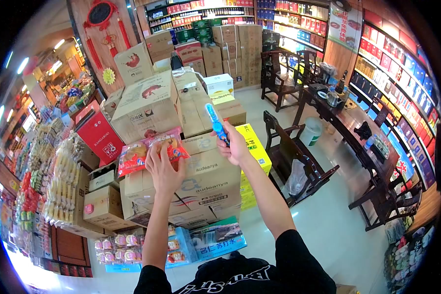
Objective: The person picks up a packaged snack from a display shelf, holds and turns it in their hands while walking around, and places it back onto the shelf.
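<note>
My left hand (pixel 164 165) rests with bent fingers on a red-and-clear pastry package (pixel 133 156), gripping it against the top of a cardboard carton (pixel 208 164) printed "audeanya". Round brown pastries show through the clear film, and part of the package is hidden under my fingers. My right hand (pixel 233 143) is raised to the right of the package, closed around a slim blue object (pixel 214 117) with a pale, see-through upper end. Its exact kind is unclear. That object points up and away from me and is apart from the package.
Stacked cartons (pixel 147 100) rise behind the package, with a red KANGAROO box (pixel 101 134) to the left. Yellow boxes (pixel 252 147) stand right of the stack. Hanging snack packs (pixel 63 181) line the left. A dark wooden chair (pixel 299 166) and table (pixel 335 115) are at right.
</note>
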Action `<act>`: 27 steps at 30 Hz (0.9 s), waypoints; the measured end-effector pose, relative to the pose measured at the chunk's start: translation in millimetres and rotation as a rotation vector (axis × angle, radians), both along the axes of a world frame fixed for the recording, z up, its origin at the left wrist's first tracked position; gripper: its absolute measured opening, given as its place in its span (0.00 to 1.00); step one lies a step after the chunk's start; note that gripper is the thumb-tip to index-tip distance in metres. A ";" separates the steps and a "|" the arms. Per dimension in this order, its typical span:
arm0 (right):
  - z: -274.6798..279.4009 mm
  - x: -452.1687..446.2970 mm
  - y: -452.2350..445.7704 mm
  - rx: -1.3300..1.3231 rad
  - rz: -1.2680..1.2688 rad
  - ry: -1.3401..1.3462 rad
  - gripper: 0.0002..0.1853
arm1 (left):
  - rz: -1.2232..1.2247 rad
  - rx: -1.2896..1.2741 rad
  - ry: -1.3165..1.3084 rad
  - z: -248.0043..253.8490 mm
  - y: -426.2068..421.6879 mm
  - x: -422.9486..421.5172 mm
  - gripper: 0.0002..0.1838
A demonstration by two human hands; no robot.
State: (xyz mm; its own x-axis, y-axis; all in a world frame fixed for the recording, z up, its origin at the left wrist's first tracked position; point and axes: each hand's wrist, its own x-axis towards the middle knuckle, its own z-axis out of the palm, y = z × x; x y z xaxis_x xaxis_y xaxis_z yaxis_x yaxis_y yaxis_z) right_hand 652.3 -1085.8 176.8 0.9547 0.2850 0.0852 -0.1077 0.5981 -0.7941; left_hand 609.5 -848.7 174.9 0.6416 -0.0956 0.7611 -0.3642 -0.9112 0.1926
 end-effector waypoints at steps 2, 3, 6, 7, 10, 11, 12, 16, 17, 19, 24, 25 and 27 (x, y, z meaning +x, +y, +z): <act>-1.2 -0.1 -0.2 0.003 0.002 -0.007 0.25 | 0.009 0.004 0.001 -0.5 0.0 -0.1 0.32; -2.2 0.6 -0.5 -0.021 0.000 -0.014 0.25 | 0.015 0.006 0.001 -0.6 0.0 0.2 0.32; -2.4 2.2 -1.5 -0.029 0.031 -0.011 0.24 | 0.008 0.004 0.005 -1.0 0.8 0.9 0.32; -1.8 2.3 -1.8 -0.022 0.048 -0.007 0.23 | 0.009 0.004 0.003 -1.1 0.9 0.6 0.32; 0.6 -0.1 -0.8 0.063 0.060 0.009 0.23 | 0.012 0.004 0.000 0.2 0.4 -0.4 0.32; 1.4 -0.8 -1.1 0.069 0.065 0.025 0.23 | 0.013 0.004 0.001 1.6 0.0 -1.0 0.32; 2.2 -1.7 -2.0 0.076 0.069 0.042 0.24 | 0.013 0.005 0.003 2.2 -0.4 -1.4 0.32; 3.7 -5.6 -1.3 -0.008 0.017 0.026 0.20 | 0.011 0.005 0.000 1.6 -0.2 -0.8 0.32; 2.8 -5.3 -1.0 -0.022 0.013 0.007 0.19 | 0.009 0.005 -0.004 1.2 0.1 -0.2 0.32; 1.0 -3.3 -0.9 -0.050 0.003 -0.034 0.16 | 0.009 0.004 -0.011 1.4 0.2 0.2 0.32; 2.4 -4.6 -3.4 0.013 0.044 -0.029 0.11 | 0.018 -0.002 -0.003 2.7 -0.9 -1.0 0.31; 3.2 -5.4 -3.4 0.016 0.046 -0.026 0.10 | 0.018 -0.001 0.000 2.8 -1.1 -1.2 0.31; 3.0 -5.9 -3.0 0.011 0.043 -0.028 0.09 | 0.017 -0.001 0.003 3.1 -1.4 -1.4 0.31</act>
